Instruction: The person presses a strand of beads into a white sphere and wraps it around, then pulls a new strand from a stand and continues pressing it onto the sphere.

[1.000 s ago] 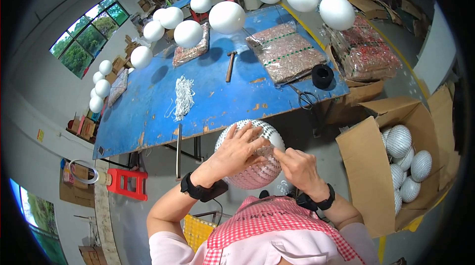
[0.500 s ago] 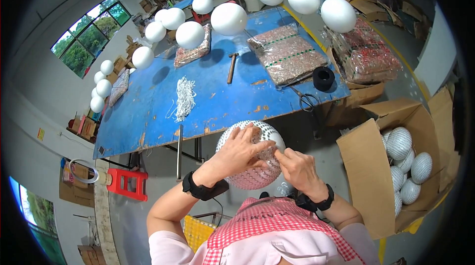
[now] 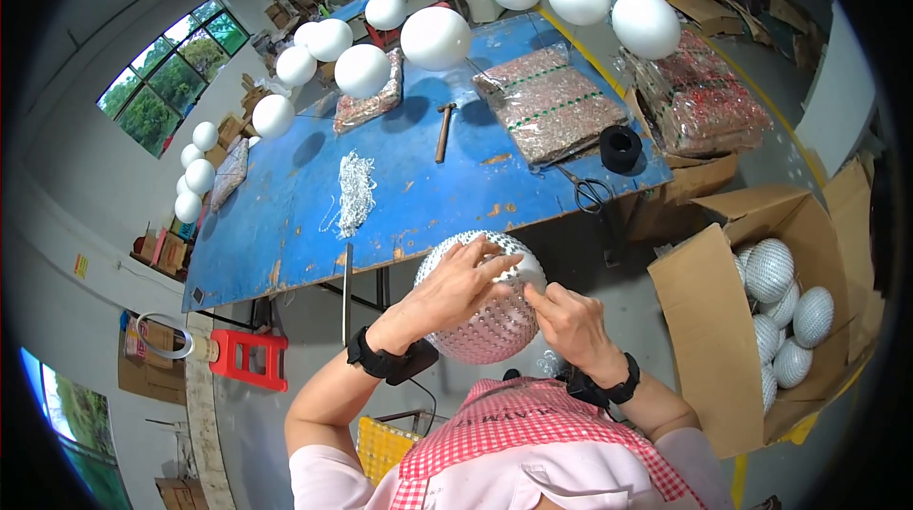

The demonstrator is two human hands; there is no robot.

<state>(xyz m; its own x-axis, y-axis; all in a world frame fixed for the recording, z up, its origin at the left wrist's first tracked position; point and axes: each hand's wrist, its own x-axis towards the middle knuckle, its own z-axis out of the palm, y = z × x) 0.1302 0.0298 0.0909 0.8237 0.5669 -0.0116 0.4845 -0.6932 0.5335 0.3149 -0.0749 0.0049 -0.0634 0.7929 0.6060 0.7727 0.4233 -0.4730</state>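
In front of my body is a large white ball (image 3: 485,327) wrapped in rows of small silvery beads. A smooth white patch shows near its upper right. My left hand (image 3: 461,286) lies over the ball's upper left with its fingers spread across the surface, gripping it. At the ball's right side my right hand (image 3: 571,320) is closed, thumb and forefinger pinched together against the beads. What that pinch holds is too small to make out. Whatever supports the ball from below is hidden.
Beyond the ball stands a blue table (image 3: 409,196) bearing bead strings (image 3: 357,191), a hammer (image 3: 444,132), scissors (image 3: 588,191), a black roll (image 3: 621,149) and a bagged pack (image 3: 552,101). Plain white balls (image 3: 436,38) rise above it. A carton (image 3: 704,339) of beaded balls is at right.
The fingers of my left hand have lifted and shifted slightly up across the ball, uncovering more of its beaded front. My right hand stays pinched at the ball's right side.
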